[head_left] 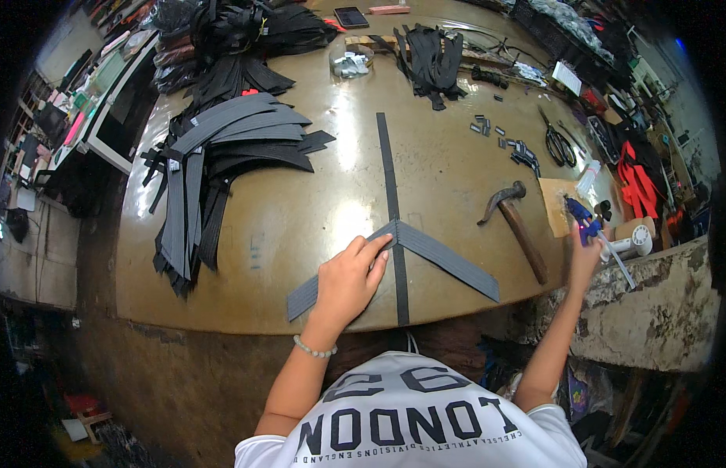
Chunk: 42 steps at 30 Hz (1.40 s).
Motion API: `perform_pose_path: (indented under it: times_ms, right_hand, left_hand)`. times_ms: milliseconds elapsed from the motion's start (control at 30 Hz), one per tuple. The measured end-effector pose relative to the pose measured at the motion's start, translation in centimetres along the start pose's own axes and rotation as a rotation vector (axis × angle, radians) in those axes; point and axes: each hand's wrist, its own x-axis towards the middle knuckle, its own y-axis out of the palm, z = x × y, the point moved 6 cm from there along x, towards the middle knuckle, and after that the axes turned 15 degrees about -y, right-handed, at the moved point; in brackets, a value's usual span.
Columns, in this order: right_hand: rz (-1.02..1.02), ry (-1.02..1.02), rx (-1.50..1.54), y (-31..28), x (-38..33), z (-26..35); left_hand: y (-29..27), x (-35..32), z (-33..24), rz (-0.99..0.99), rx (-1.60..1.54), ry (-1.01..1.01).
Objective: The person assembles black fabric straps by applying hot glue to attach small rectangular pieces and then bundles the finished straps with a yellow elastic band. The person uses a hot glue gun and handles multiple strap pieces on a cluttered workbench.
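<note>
Over on the far left of the brown table (300,210) there's a big fanned-out pile of grey straps (214,164), well apart from either hand; moving in, the left hand (349,279) is pressed flat on the folded grey strap (410,253), fingers stretched out and together, fingertips (378,243) landing right at the point where the strap bends into a V; so it's not gripping anything, just pinning the strap's left leg down near the front edge of the table; the strap's right leg runs off down and to the right, clear of the hand; a long narrow dark strip (392,203) runs straight up the table and passes through that V; further right a hammer (512,218) lies on the table, head pointing away; then the right hand (583,253) is way off at the table's right edge, up against a blue glue gun (585,218); it's blurry, so I can't tell whether it has actually closed on it; black scissors (560,144) sit further back.
</note>
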Motion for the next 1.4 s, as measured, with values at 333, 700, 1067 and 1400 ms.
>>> perform_pose_path:
  times_ms: [333, 700, 1067, 1400]
  right_hand:
    - [0.866, -0.262, 0.557, 6.9, -5.8, 23.7]
    - [1.056, -0.395, 0.379, 11.6, -6.4, 26.6]
    - [1.081, -0.465, 0.437, 9.3, -8.1, 27.0]
    - [0.567, -0.091, 0.545, 5.0, -4.1, 18.1]
  left_hand:
    - [0.3, -0.2, 0.0, -0.091, 0.039, -0.004]
    - [0.4, -0.2, 0.0, -0.104, 0.093, 0.038]
    - [0.4, -0.2, 0.1, -0.097, 0.085, 0.018]
    - [0.3, -0.2, 0.0, -0.109, 0.074, -0.002]
